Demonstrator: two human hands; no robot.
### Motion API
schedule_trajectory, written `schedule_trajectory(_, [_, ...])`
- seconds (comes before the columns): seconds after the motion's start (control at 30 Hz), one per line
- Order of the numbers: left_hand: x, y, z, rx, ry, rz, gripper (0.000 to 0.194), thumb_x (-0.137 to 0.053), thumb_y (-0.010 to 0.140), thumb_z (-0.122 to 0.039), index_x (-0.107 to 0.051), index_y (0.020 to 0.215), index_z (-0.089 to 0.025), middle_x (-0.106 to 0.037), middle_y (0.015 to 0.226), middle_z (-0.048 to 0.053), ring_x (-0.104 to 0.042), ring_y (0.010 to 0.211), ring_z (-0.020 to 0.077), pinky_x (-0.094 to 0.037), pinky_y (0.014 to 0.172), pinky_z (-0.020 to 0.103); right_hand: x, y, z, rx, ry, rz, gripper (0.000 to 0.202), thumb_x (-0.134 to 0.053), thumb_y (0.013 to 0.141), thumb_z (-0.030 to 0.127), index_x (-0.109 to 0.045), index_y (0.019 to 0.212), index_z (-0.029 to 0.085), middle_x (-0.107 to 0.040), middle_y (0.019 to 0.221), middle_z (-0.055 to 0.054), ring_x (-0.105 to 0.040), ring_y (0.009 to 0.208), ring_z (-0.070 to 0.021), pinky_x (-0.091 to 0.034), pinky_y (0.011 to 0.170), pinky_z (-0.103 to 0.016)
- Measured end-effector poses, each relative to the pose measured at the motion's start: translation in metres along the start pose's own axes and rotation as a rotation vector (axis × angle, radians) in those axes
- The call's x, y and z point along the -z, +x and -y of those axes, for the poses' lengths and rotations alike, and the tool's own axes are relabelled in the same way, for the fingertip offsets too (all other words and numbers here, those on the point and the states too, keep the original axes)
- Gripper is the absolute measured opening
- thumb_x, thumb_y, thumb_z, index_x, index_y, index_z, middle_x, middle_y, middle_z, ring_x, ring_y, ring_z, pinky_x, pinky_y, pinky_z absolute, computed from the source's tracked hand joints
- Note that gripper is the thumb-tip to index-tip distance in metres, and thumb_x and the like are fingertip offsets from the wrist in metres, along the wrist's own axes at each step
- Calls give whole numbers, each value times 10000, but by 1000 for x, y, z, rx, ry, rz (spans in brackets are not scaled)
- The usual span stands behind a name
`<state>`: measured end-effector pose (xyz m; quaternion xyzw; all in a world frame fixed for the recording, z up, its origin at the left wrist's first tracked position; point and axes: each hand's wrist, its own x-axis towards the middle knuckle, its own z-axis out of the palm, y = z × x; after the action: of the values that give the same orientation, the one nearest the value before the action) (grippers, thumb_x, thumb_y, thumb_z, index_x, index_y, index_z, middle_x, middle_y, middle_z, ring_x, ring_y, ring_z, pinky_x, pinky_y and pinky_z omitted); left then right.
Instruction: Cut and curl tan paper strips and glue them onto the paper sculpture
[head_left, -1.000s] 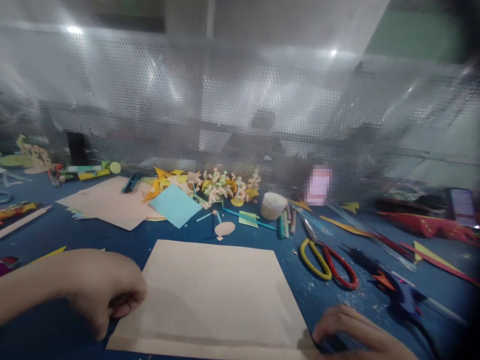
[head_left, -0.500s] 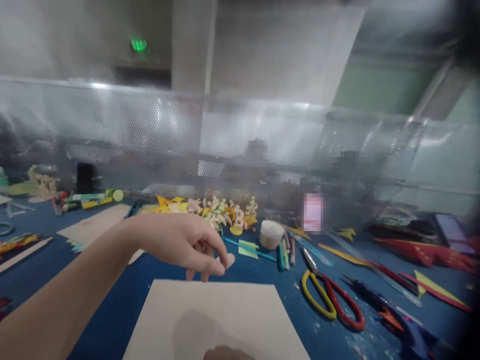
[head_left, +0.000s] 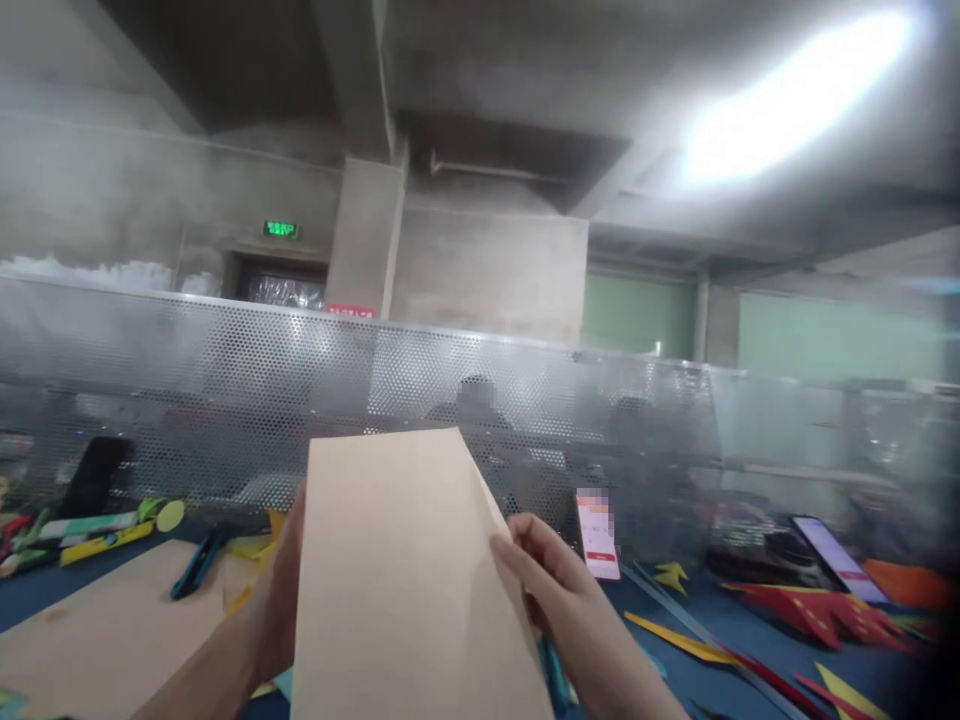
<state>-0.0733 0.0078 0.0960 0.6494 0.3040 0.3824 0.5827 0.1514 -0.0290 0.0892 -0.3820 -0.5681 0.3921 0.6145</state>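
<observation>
A cream sheet of paper [head_left: 397,570] is raised in front of me, tilted up, with a bend along its right side. My right hand [head_left: 551,575] pinches its right edge, thumb on the front face and the other fingers behind. At the left edge, my left hand [head_left: 289,600] holds the sheet from the side and back; most of its fingers are hidden by the paper. The sheet also covers the middle of the table.
On the left lie a cream board [head_left: 127,625], a blue cutter [head_left: 196,562] and a yellow cutter [head_left: 105,543]. A lit phone [head_left: 598,535] leans against the perforated metal partition [head_left: 247,400]. Red paper pieces [head_left: 817,610] and a second phone [head_left: 840,560] lie right.
The sheet has come up off the table and both hands are now on it. My left hand has drawn back from above the table to its left edge. The view has tipped upward.
</observation>
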Motion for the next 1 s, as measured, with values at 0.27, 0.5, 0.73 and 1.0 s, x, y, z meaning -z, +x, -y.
schedule_trajectory(0.27, [0, 4, 7, 27, -138, -5, 553, -711, 613, -403, -591, 1106, -184, -683, 1016, 97, -592, 996, 294, -425, 893, 405, 4, 13, -25, 59, -17, -28, 354, -614, 686, 511, -470, 693, 188, -426, 588, 63, -402, 519, -82, -307, 461, -169])
schedule_trajectory(0.5, [-5, -2, 8, 188, -99, 124, 481, -760, 547, -385, -660, 973, -186, -721, 885, 100, -651, 849, 303, -477, 805, 416, 12, 10, -8, -8, 46, -124, 377, -584, 674, 569, -507, 706, 201, -395, 519, 72, -390, 441, -82, -343, 414, -180])
schedule_trajectory(0.73, [0, 6, 10, 177, -21, -15, 400, -720, 583, -442, -667, 895, -197, -724, 871, 78, -660, 821, 284, -515, 719, 367, 14, 12, -4, 175, -86, -209, 365, -548, 716, 552, -471, 654, 200, -366, 451, 88, -349, 370, -76, -305, 358, -186])
schedule_trajectory(1.0, [5, 13, 4, 24, -48, -147, 432, -647, 672, -449, -647, 993, -160, -697, 976, 101, -643, 886, 281, -505, 776, 354, 1, 9, -22, 48, -216, 23, 383, -496, 746, 559, -433, 613, 205, -379, 488, 76, -376, 412, -86, -313, 402, -186])
